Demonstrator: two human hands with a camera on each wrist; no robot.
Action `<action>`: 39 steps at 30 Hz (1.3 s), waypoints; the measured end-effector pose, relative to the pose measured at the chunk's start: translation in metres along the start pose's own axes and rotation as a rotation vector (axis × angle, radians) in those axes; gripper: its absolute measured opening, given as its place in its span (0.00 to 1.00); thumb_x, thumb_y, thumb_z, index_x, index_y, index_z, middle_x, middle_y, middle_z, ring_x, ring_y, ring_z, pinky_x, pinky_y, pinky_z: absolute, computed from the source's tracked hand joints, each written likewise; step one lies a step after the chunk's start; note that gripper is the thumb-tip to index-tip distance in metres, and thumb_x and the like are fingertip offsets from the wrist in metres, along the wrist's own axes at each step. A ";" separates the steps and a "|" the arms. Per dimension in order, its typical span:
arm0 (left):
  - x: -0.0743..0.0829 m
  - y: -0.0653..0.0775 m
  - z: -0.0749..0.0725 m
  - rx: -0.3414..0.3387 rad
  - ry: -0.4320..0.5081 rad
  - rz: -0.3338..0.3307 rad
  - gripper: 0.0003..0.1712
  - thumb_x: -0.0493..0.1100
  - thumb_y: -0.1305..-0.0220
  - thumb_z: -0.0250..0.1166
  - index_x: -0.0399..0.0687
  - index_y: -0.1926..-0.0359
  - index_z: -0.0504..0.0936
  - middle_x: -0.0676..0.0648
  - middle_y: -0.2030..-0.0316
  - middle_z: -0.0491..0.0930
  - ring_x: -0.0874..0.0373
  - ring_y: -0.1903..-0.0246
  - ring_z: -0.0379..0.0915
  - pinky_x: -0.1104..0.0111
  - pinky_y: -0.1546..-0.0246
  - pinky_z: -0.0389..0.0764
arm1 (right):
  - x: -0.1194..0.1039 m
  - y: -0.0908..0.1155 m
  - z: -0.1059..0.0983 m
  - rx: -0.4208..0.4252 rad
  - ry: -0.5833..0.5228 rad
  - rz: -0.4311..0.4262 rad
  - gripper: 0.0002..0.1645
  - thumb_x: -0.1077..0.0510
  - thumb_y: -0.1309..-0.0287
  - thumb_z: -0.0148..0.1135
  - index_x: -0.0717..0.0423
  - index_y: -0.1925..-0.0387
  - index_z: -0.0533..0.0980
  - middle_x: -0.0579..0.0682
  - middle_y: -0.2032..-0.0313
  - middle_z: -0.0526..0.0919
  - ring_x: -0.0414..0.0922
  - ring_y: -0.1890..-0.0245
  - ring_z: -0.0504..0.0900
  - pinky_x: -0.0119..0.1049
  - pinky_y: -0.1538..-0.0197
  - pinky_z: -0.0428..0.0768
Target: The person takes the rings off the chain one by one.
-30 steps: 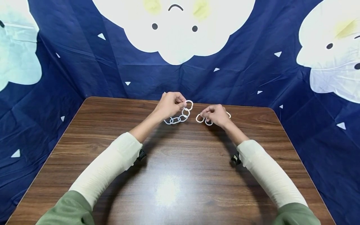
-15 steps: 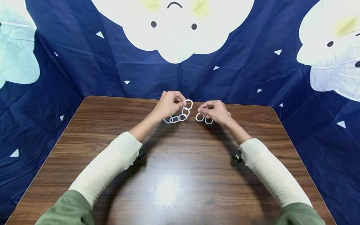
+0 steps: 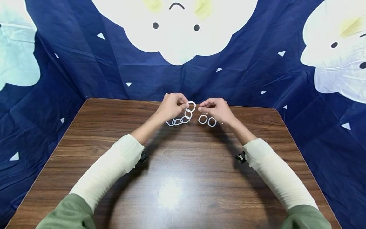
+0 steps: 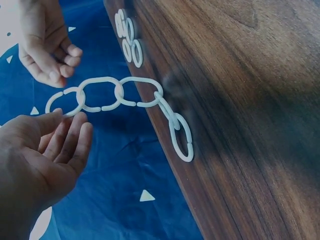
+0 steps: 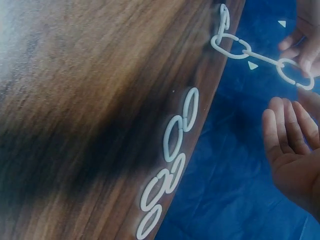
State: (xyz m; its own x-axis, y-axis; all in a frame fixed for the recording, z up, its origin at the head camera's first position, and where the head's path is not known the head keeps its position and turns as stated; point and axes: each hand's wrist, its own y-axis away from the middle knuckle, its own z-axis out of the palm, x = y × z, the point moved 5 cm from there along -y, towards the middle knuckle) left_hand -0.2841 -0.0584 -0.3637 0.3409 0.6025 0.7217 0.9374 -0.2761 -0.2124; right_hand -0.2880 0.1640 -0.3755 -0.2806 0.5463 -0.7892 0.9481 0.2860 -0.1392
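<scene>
A chain of white oval plastic links (image 4: pixel 120 92), several joined, hangs from my left hand (image 3: pixel 172 105). That hand (image 4: pixel 45 155) pinches the end link between thumb and fingers. Small gaps show in the links' sides. The chain's far end rests on the table near its back edge in the left wrist view. My right hand (image 3: pixel 218 109) hovers just right of the pinched link, fingers loosely bent, with no link visible between them. Below it several loose white links (image 5: pixel 173 138) lie in a group on the table; in the head view the hand partly hides them.
The brown wood-grain table (image 3: pixel 183 159) has its back edge right beside the hands. A blue cloth backdrop (image 3: pixel 148 76) with white cloud shapes stands behind and at both sides.
My right hand has risen from the loose links and moved left toward the pinched end link, uncovering two loose links. The left hand and its chain have stayed almost still.
</scene>
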 end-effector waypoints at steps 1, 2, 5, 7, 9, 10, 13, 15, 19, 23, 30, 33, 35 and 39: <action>0.000 0.000 0.000 0.000 -0.002 0.001 0.05 0.40 0.22 0.73 0.43 0.55 0.91 0.44 0.60 0.95 0.53 0.62 0.88 0.52 0.29 0.71 | -0.001 0.000 0.000 -0.003 -0.003 -0.003 0.13 0.51 0.32 0.81 0.53 0.52 0.93 0.55 0.60 0.97 0.39 0.67 0.90 0.26 0.62 0.83; 0.000 0.000 0.000 0.001 -0.003 0.003 0.05 0.41 0.22 0.73 0.44 0.55 0.91 0.44 0.60 0.95 0.53 0.62 0.89 0.51 0.26 0.67 | -0.002 -0.001 0.001 -0.007 -0.010 -0.005 0.14 0.50 0.32 0.81 0.53 0.51 0.93 0.55 0.59 0.97 0.42 0.65 0.92 0.26 0.61 0.83; 0.000 0.000 0.000 -0.002 -0.008 0.005 0.05 0.41 0.22 0.73 0.44 0.55 0.92 0.44 0.60 0.95 0.52 0.61 0.90 0.49 0.21 0.62 | -0.005 -0.003 0.002 -0.019 -0.026 -0.009 0.14 0.50 0.32 0.81 0.53 0.50 0.93 0.55 0.58 0.97 0.49 0.61 0.93 0.26 0.60 0.83; 0.000 0.000 0.000 -0.003 -0.010 0.006 0.05 0.41 0.22 0.73 0.44 0.55 0.91 0.44 0.60 0.95 0.52 0.60 0.90 0.49 0.19 0.59 | -0.008 -0.003 0.003 -0.025 -0.038 -0.012 0.14 0.50 0.32 0.81 0.53 0.50 0.93 0.56 0.58 0.97 0.50 0.60 0.93 0.26 0.60 0.83; 0.000 0.001 0.000 -0.003 -0.011 0.007 0.05 0.40 0.22 0.73 0.43 0.55 0.91 0.44 0.59 0.95 0.51 0.60 0.90 0.48 0.18 0.58 | -0.010 -0.004 0.004 -0.029 -0.043 -0.017 0.15 0.51 0.31 0.81 0.54 0.50 0.93 0.56 0.57 0.97 0.43 0.63 0.91 0.27 0.59 0.83; 0.000 0.001 0.000 -0.002 -0.010 0.008 0.05 0.40 0.22 0.73 0.43 0.55 0.91 0.44 0.59 0.95 0.51 0.59 0.90 0.48 0.18 0.57 | -0.011 -0.004 0.004 -0.030 -0.044 -0.021 0.15 0.51 0.31 0.81 0.54 0.50 0.93 0.56 0.57 0.97 0.39 0.64 0.90 0.27 0.59 0.83; 0.000 0.001 -0.001 0.005 -0.002 0.014 0.05 0.40 0.23 0.73 0.42 0.55 0.92 0.43 0.59 0.96 0.50 0.58 0.91 0.45 0.15 0.54 | -0.014 -0.006 0.005 -0.034 -0.050 -0.034 0.15 0.51 0.31 0.81 0.55 0.49 0.93 0.56 0.57 0.97 0.35 0.64 0.88 0.27 0.58 0.83; 0.001 0.001 -0.001 0.006 0.000 0.016 0.05 0.40 0.23 0.74 0.42 0.55 0.92 0.42 0.58 0.96 0.49 0.58 0.91 0.42 0.13 0.52 | -0.016 -0.006 0.006 -0.040 -0.054 -0.037 0.14 0.52 0.30 0.80 0.55 0.49 0.92 0.56 0.56 0.97 0.36 0.63 0.89 0.27 0.57 0.84; 0.002 0.002 -0.001 0.007 0.011 0.013 0.06 0.40 0.24 0.74 0.41 0.54 0.92 0.42 0.57 0.96 0.49 0.58 0.91 0.43 0.16 0.59 | -0.018 -0.008 0.008 -0.047 -0.054 -0.047 0.13 0.55 0.30 0.79 0.58 0.49 0.92 0.57 0.56 0.97 0.38 0.62 0.91 0.26 0.56 0.85; 0.002 0.002 -0.001 0.010 0.011 0.010 0.06 0.39 0.23 0.73 0.40 0.54 0.92 0.42 0.58 0.96 0.51 0.59 0.90 0.51 0.32 0.77 | -0.017 -0.009 0.011 -0.051 -0.043 -0.055 0.13 0.56 0.29 0.79 0.59 0.49 0.92 0.57 0.57 0.97 0.35 0.64 0.90 0.25 0.57 0.85; 0.001 0.002 -0.001 0.010 0.012 0.008 0.06 0.39 0.23 0.73 0.40 0.53 0.92 0.42 0.57 0.96 0.52 0.61 0.89 0.62 0.51 0.81 | -0.016 -0.010 0.014 -0.053 -0.037 -0.064 0.12 0.57 0.30 0.79 0.60 0.51 0.91 0.56 0.59 0.96 0.32 0.66 0.88 0.25 0.58 0.84; 0.001 0.003 -0.001 0.013 0.015 0.009 0.06 0.39 0.23 0.73 0.40 0.53 0.92 0.42 0.57 0.96 0.52 0.60 0.89 0.62 0.52 0.83 | -0.017 -0.011 0.016 -0.053 -0.034 -0.079 0.11 0.59 0.29 0.79 0.61 0.51 0.91 0.58 0.58 0.96 0.32 0.66 0.88 0.24 0.59 0.84; 0.001 0.003 -0.001 0.013 0.018 0.010 0.06 0.40 0.23 0.74 0.40 0.53 0.92 0.42 0.57 0.96 0.52 0.60 0.90 0.60 0.52 0.83 | -0.018 -0.011 0.016 -0.053 -0.028 -0.089 0.10 0.59 0.29 0.79 0.61 0.52 0.91 0.58 0.58 0.96 0.31 0.66 0.88 0.24 0.59 0.84; -0.001 0.003 -0.002 0.012 0.018 0.009 0.06 0.40 0.23 0.74 0.41 0.53 0.92 0.43 0.57 0.96 0.52 0.60 0.90 0.58 0.46 0.83 | -0.021 -0.011 0.017 -0.053 -0.020 -0.095 0.10 0.60 0.29 0.78 0.62 0.51 0.91 0.60 0.57 0.96 0.31 0.66 0.88 0.23 0.58 0.84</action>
State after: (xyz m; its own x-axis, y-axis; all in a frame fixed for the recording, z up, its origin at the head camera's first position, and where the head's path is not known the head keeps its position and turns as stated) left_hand -0.2816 -0.0610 -0.3636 0.3482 0.5864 0.7314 0.9351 -0.2724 -0.2267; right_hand -0.2900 0.1361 -0.3680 -0.3657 0.4993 -0.7855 0.9078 0.3774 -0.1828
